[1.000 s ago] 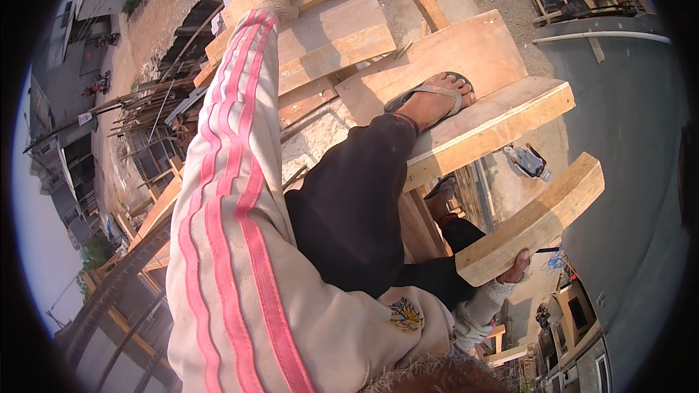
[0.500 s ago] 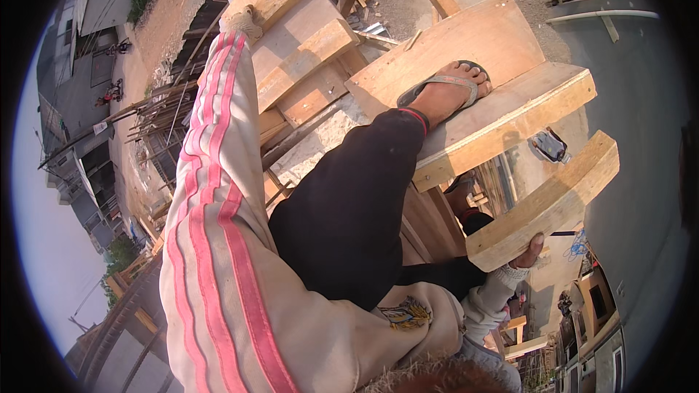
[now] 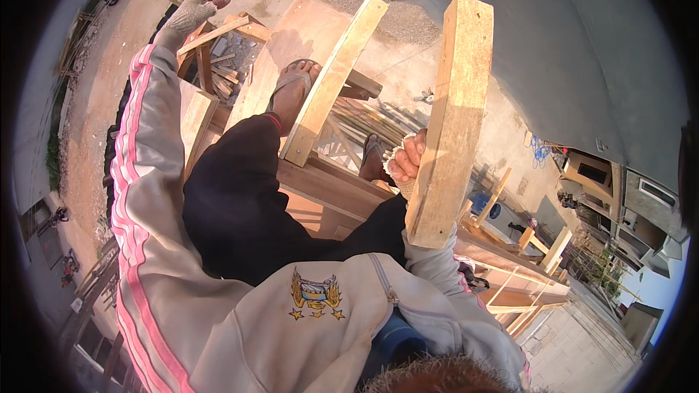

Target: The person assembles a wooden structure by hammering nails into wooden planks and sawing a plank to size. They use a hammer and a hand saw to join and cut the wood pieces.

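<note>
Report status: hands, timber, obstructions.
Right hand gripping timber. Left hand outstretched, grip unclear. Between hands in view: sandaled foot, pale plank.

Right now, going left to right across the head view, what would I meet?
Gloved left hand → upper sandalled foot → lower sandalled foot → gloved right hand → the timber block it grips → tangled blue cable.

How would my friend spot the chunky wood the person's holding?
Find the big grey wall, upper right. A thick wooden beam overlaps its left edge. Unlike the wooden step edge beside the sandalled left foot, this beam is gripped in the right hand.
</note>
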`<act>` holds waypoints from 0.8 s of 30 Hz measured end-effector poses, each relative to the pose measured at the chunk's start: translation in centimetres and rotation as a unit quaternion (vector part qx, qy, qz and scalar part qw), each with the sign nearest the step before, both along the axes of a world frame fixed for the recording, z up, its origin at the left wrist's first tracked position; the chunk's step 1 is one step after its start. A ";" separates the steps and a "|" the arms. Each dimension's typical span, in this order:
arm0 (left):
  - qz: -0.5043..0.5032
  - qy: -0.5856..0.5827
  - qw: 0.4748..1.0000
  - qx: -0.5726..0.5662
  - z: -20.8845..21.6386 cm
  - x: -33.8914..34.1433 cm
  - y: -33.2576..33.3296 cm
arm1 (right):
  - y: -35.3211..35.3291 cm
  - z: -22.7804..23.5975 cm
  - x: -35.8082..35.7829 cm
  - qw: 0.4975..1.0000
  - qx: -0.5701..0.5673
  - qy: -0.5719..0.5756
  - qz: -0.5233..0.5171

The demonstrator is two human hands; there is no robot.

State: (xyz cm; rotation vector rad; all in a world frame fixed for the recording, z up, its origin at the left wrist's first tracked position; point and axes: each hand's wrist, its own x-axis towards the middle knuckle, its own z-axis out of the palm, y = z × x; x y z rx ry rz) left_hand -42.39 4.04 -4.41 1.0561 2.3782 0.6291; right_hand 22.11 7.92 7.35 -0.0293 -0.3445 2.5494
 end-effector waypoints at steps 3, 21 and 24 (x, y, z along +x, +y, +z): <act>-0.160 -0.080 0.979 0.099 11.1 16.7 10.5 | 1.3 4.7 0.5 0.996 0.059 0.072 -0.006; -0.227 -0.546 0.789 0.169 23.2 44.5 1.5 | -10.8 5.6 20.0 0.829 -0.044 -0.489 -0.267; -0.245 -0.347 0.883 0.199 19.1 39.2 3.4 | -17.4 3.6 30.5 0.692 -0.036 -0.573 -0.437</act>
